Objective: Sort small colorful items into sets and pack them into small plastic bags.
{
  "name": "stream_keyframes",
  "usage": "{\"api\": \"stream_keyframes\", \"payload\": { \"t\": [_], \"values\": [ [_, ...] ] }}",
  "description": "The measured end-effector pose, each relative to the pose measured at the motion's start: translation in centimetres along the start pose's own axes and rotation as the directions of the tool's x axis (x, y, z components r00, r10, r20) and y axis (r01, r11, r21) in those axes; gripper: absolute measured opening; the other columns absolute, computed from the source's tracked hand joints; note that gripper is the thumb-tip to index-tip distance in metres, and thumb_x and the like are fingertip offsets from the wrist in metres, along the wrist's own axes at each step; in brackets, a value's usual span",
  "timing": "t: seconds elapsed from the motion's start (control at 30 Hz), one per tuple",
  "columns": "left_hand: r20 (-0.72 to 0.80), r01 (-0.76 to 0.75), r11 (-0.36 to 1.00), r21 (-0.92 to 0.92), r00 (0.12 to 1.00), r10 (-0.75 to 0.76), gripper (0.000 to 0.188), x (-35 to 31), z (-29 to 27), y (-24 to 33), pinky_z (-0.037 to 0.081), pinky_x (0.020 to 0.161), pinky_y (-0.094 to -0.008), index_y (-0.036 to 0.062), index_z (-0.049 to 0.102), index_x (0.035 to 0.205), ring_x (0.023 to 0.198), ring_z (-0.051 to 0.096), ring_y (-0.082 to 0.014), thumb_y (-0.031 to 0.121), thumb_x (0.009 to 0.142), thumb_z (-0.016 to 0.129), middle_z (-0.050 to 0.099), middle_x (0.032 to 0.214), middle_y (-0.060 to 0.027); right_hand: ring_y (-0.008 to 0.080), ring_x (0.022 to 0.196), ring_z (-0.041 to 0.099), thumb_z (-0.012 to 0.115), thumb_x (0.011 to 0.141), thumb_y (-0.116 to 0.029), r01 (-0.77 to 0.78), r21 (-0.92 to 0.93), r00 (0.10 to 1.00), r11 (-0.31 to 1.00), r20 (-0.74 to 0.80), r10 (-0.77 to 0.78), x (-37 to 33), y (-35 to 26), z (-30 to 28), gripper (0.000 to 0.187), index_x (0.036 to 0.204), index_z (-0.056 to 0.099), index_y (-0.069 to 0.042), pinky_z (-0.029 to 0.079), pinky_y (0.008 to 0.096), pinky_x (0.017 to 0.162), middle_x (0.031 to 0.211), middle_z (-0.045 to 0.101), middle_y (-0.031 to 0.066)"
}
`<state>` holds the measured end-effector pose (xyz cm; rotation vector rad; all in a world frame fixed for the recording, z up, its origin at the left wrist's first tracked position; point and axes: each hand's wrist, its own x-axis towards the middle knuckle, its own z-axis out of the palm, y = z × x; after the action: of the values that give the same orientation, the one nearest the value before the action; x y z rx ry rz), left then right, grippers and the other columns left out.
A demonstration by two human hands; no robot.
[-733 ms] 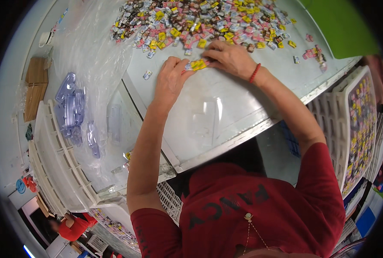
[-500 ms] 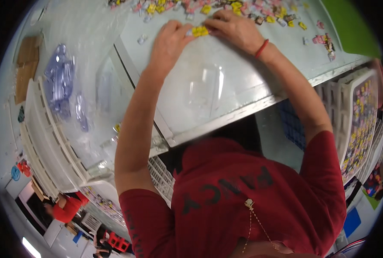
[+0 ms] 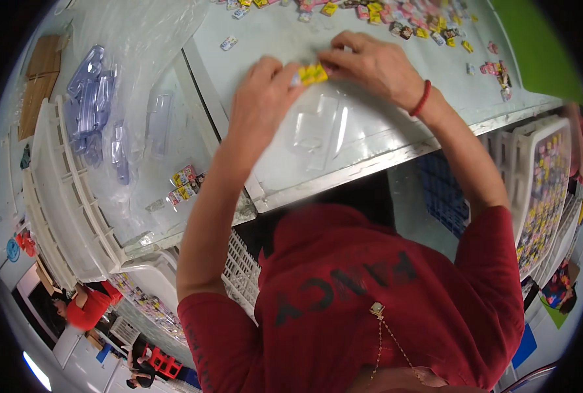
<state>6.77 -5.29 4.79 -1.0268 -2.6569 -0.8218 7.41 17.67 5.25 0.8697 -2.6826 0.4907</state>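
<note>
yellow pieces (image 3: 313,73) pinched between left hand (image 3: 263,92) and right hand (image 3: 382,69), grip narrow; white crate (image 3: 528,160) holds multicoloured pieces (image 3: 543,196)

The top edge cut off the pile of sweets (image 3: 403,13). The left hand (image 3: 262,95) and right hand (image 3: 384,71) hid the ends of the yellow row (image 3: 313,73), its print too small to read. Distant people (image 3: 87,308) were indistinct.
</note>
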Motion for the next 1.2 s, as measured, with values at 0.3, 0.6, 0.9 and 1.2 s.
{"api": "stream_keyframes", "payload": {
  "t": [0.3, 0.6, 0.9, 1.2],
  "values": [
    [-0.013, 0.343, 0.931, -0.123, 0.938, -0.347, 0.026, -7.9, -0.2, 8.6, 0.05, 0.063, -0.0383, 0.0026, 0.064, 0.098, 0.072, 0.06, -0.0288, 0.01, 0.076, 0.073, 0.055, 0.088, -0.0106, 0.0192, 0.084, 0.06, 0.064, 0.081, -0.023, 0.226, 0.192, 0.939, 0.955, 0.217, -0.266, -2.1, -3.1, -1.0, 0.025, 0.105, 0.066, -0.016, 0.053, 0.0309, 0.067, 0.094, 0.057, 0.0017],
    [-0.109, 0.442, 0.894, -0.071, 0.888, -0.447, 0.024, -9.3, 3.4, 9.8, 0.049, 0.06, -0.0405, 0.0024, 0.062, 0.094, 0.07, 0.06, -0.0318, 0.012, 0.076, 0.074, 0.053, 0.086, -0.0124, 0.0191, 0.09, 0.056, 0.063, 0.081, -0.027, 0.405, 0.22, 0.852, 0.887, 0.261, -0.454, -0.7, -1.7, 1.6, 0.024, 0.103, 0.066, -0.016, 0.052, 0.0322, 0.074, 0.097, 0.054, 0.0011],
    [-0.166, 0.358, 0.934, 0.025, 0.922, -0.349, 0.029, -9.0, 3.4, 8.3, 0.049, 0.064, -0.0393, 0.0031, 0.062, 0.1, 0.079, 0.057, -0.0302, 0.01, 0.075, 0.075, 0.053, 0.092, -0.0111, 0.0225, 0.09, 0.055, 0.064, 0.08, -0.02, 0.254, 0.142, 0.958, 0.957, 0.1, -0.269, -2.9, -2.9, 2.4, 0.025, 0.104, 0.066, -0.014, 0.05, 0.0318, 0.079, 0.094, 0.056, 0.0032],
    [-0.223, 0.299, 0.95, 0.086, 0.935, -0.275, 0.032, -8.9, 3.0, 7.0, 0.048, 0.073, -0.0381, 0.0026, 0.064, 0.101, 0.085, 0.055, -0.028, 0.006, 0.071, 0.076, 0.055, 0.095, -0.0095, 0.0231, 0.086, 0.056, 0.07, 0.074, -0.014, 0.014, 0.159, 0.997, 0.987, -0.077, -0.002, -3.6, -4.7, 3.9, 0.025, 0.099, 0.068, -0.011, 0.049, 0.0321, 0.076, 0.095, 0.061, 0.0051]
  ]
}}
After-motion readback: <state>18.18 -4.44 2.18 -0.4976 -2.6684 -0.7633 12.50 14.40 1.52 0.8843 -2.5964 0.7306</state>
